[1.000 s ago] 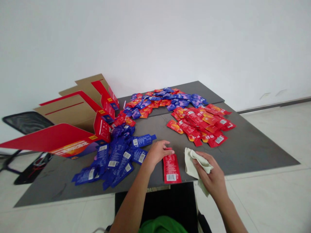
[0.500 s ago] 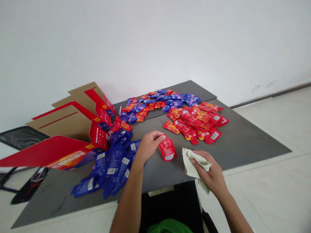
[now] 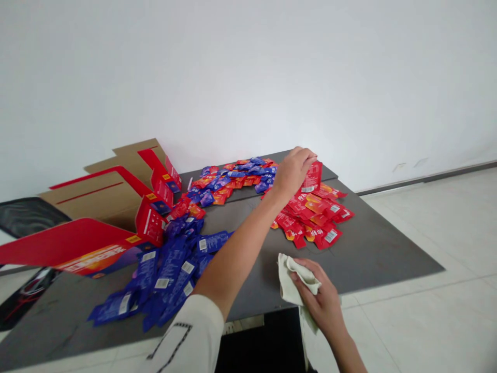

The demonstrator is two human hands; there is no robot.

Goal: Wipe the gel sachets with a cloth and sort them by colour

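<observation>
My left hand (image 3: 294, 172) reaches far across the dark grey table top (image 3: 373, 259) and pinches a red sachet (image 3: 311, 177) by its edge, just above the heap of red sachets (image 3: 314, 220). My right hand (image 3: 319, 295) is closed around a crumpled cream cloth (image 3: 294, 280) near the table's front edge. A spread of blue sachets (image 3: 166, 274) lies left of my left forearm, and a mixed band of red and blue sachets (image 3: 233, 184) lies along the far side. My left forearm hides part of both.
Open cardboard cartons with red printed panels (image 3: 97, 199) lean at the table's left side, next to the sachets. A black mesh chair (image 3: 27, 217) stands behind them at the left edge of view. A tiled floor (image 3: 427, 311) lies to the right, with a white wall behind.
My left hand has moved forward and right with the red sachet, from near the table's front to over the red heap. My right hand and cloth have shifted only slightly.
</observation>
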